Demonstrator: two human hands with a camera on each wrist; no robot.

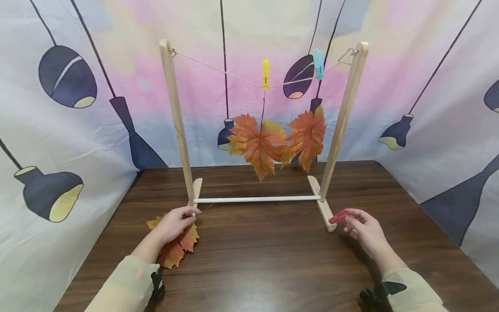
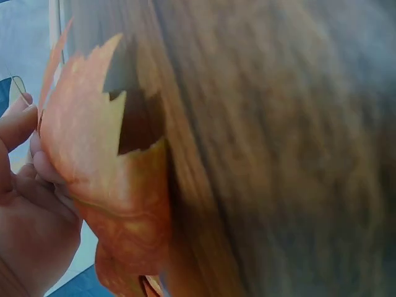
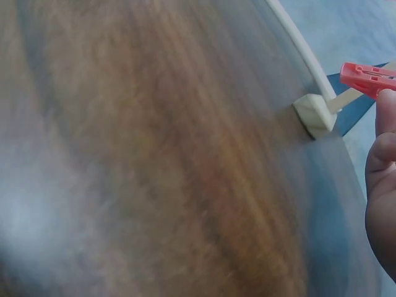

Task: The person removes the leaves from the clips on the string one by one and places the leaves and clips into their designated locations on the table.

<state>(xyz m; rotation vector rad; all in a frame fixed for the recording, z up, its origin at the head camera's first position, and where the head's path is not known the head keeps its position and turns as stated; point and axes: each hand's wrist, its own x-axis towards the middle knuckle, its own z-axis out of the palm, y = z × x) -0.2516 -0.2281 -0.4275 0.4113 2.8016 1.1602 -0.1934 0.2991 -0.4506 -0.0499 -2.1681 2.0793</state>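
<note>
Near the rack's left foot, my left hand pinches the thin stem of an orange-yellow maple leaf. The leaf hangs under the hand, and in the left wrist view its curled blade lies close to the tabletop. My right hand holds a red clothespin between thumb and fingers, just beside the rack's right foot. On the string, a yellow clothespin carries one maple leaf by its stem. A light blue clothespin sits to its right, above a second hanging leaf.
A wooden rack stands on the dark table, its left post and right post joined by a white bar low down. A sagging string runs between the post tops. Behind hangs a lamp-patterned cloth.
</note>
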